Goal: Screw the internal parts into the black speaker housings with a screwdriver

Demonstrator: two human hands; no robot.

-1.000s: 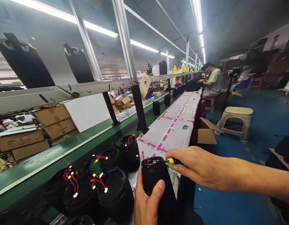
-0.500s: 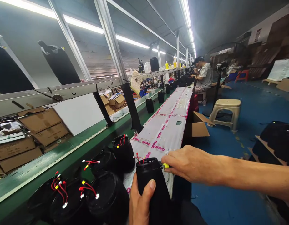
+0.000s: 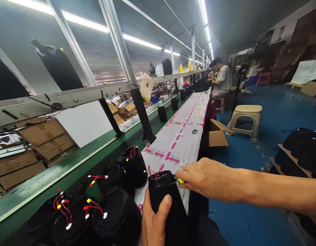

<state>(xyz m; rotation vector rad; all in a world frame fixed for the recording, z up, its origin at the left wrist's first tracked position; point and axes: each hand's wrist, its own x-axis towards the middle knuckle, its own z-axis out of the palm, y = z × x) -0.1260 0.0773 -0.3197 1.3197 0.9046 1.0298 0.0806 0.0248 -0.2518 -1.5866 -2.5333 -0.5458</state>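
Note:
My left hand (image 3: 156, 218) is wrapped round a black cylindrical housing (image 3: 161, 191), thumb across its near side. The housing stands tilted, its rimmed end upward, and red wires (image 3: 152, 173) with small connectors stick out at the top. In the closed fingers of my right hand (image 3: 195, 176) is a small tool with a yellow handle (image 3: 180, 180); its thin tip meets the right side of the rim, and the exact tip shape is hard to see. To the left stand several similar black housings (image 3: 115, 213) with red wires and white, red and yellow connectors.
A worktop covered in pink-printed wrap (image 3: 183, 136) runs ahead beside a green conveyor belt (image 3: 96, 153). Metal posts (image 3: 117, 44) rise along it. On the right are a beige stool (image 3: 246, 118), an open carton (image 3: 218, 136) and a seated person (image 3: 223, 80) farther off.
The view has shifted slightly. Both hands keep their hold, and the yellow-handled tool stays at the housing's rim with little visible movement.

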